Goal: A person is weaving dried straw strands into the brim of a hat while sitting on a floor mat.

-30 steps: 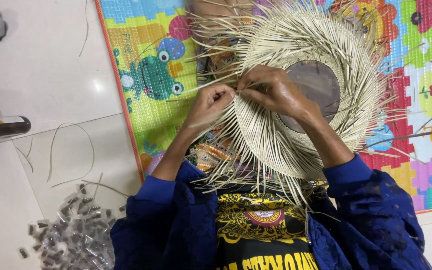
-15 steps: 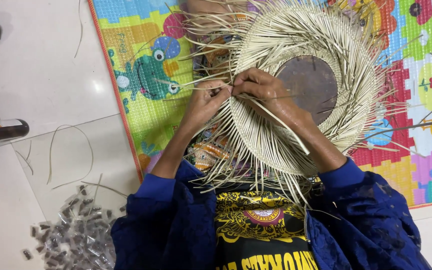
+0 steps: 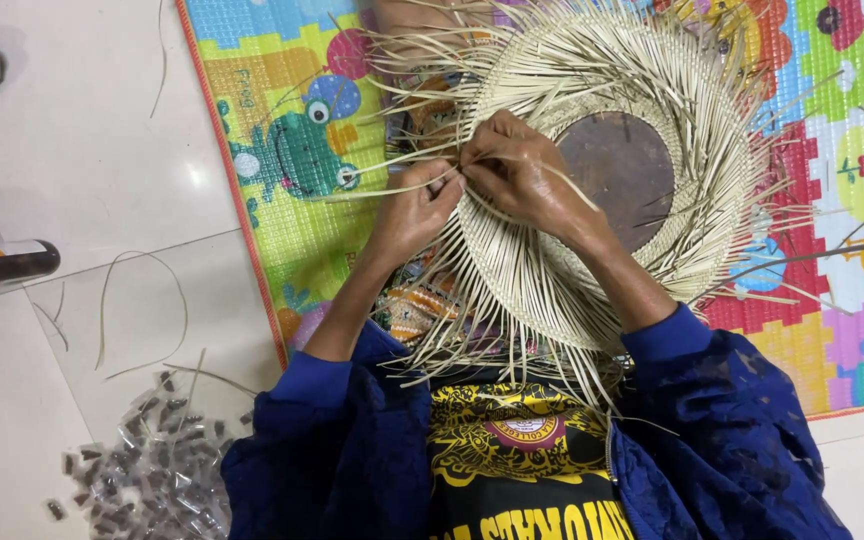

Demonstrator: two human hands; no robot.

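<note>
Left hand (image 3: 414, 205) and right hand (image 3: 520, 172) both closed, pinching pale strips (image 3: 392, 185) at the rim of a round woven basket (image 3: 592, 240) in the lap, above a colourful frog-printed mat (image 3: 292, 150), dark bottle (image 3: 2, 263) on the floor (image 3: 82, 130) at left.

One camera, worn on the head, looks almost straight down from close above the lap. The person's chest and blue sleeves (image 3: 352, 440) fill the near edge. The basket (image 3: 592, 200) sits centre, slightly right, on a colourful mat (image 3: 282, 150) running far and right. Pale floor tiles (image 3: 72, 150) fill the left. No second view shares the scene.
</note>
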